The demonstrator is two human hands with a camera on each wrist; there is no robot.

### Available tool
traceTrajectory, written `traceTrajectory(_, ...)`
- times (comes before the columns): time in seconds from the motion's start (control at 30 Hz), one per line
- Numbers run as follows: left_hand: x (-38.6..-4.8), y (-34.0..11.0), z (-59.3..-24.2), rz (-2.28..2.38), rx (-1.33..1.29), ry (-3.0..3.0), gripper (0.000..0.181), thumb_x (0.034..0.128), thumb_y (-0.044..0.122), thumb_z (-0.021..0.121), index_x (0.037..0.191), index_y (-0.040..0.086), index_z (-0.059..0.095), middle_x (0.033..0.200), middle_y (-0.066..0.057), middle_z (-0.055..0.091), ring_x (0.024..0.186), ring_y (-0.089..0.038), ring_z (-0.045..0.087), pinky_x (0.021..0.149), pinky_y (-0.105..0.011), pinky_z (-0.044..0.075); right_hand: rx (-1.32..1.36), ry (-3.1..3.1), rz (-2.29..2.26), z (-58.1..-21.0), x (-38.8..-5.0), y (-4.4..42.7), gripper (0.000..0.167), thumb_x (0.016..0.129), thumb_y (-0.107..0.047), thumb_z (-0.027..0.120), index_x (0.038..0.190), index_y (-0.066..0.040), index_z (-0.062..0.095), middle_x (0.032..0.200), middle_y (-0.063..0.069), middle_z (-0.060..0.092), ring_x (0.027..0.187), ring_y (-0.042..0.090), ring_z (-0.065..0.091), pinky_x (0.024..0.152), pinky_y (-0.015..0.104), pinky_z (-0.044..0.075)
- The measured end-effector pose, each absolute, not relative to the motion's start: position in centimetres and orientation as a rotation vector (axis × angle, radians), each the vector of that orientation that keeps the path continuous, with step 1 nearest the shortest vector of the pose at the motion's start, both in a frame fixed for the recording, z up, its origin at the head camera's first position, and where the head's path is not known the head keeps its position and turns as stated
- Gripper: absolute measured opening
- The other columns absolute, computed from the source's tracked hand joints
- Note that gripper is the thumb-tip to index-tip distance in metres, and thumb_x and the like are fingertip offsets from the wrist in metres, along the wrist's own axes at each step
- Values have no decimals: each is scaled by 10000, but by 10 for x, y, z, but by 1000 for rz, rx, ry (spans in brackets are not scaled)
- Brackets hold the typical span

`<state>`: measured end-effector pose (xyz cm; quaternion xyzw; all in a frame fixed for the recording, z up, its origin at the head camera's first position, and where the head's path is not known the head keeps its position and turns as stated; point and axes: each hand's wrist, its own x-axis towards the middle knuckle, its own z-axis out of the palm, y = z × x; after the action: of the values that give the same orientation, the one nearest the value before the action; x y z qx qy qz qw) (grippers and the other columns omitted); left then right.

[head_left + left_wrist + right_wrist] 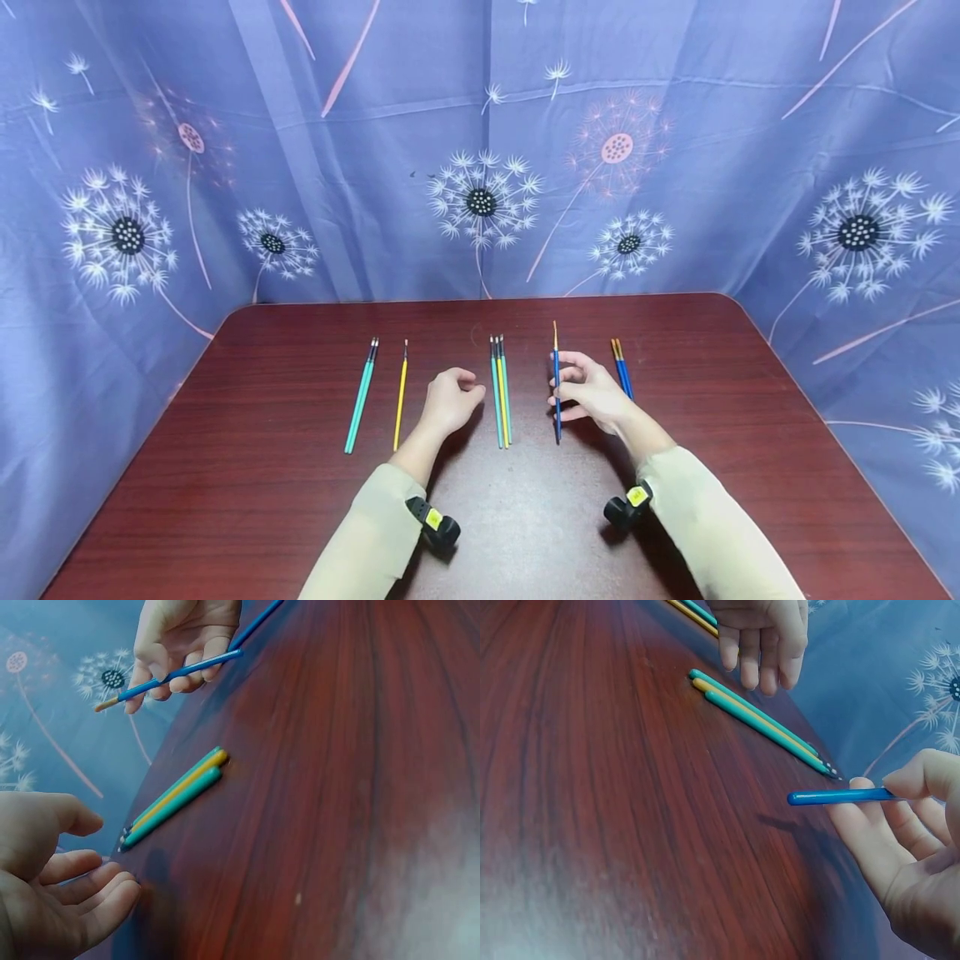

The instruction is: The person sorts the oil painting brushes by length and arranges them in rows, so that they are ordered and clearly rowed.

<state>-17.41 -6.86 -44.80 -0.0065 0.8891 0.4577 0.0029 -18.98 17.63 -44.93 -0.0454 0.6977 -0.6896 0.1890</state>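
The right hand [592,393] pinches one blue brush [193,668] between the thumb and the fingers; the gap is narrow, only as wide as the handle. The left hand [452,402] holds nothing: its fingers are loose and slightly bent, just beside the middle brushes [501,404].

As I judge, the work is partway. The blue brush is picked up but not yet laid down; it seems to be above the table [225,417], between the middle brushes and the blue pair [622,371]. The middle brushes, two teal with one yellow between them, already lie close together. On the left, two teal brushes [361,402] lie side by side, and a single yellow brush [401,402] lies apart from them.

The held brush is thin and straight, with a glossy blue handle, a rounded end and an orange-brown tip, which points away from the person. The blue pair has similar tips, but its lower part is hidden by the right arm. Behind the table hangs a blue curtain [375,208] with dandelions.
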Motion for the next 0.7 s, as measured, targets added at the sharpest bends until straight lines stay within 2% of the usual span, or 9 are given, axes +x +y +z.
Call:
traceTrajectory(0.2,-178,-58,-452,1425,-29,2794,306,792,172,653,1052,12,664,930,-96,720,900,-243,669,842,-375,517,-97,1982,-1903,-448,-189,188,512,877,2,519,1361,48,358,988,87,541,798,173,664,676,420,573)
traceTrajectory(0.7,-182,-49,-454,1380,-38,2821,298,779,142,670,1043,5,652,964,-106,694,935,-253,640,865,-380,505,-54,2051,-1876,-441,-185,219,493,907,-101,560,1333,76,386,986,72,623,849,179,679,696,401,576)
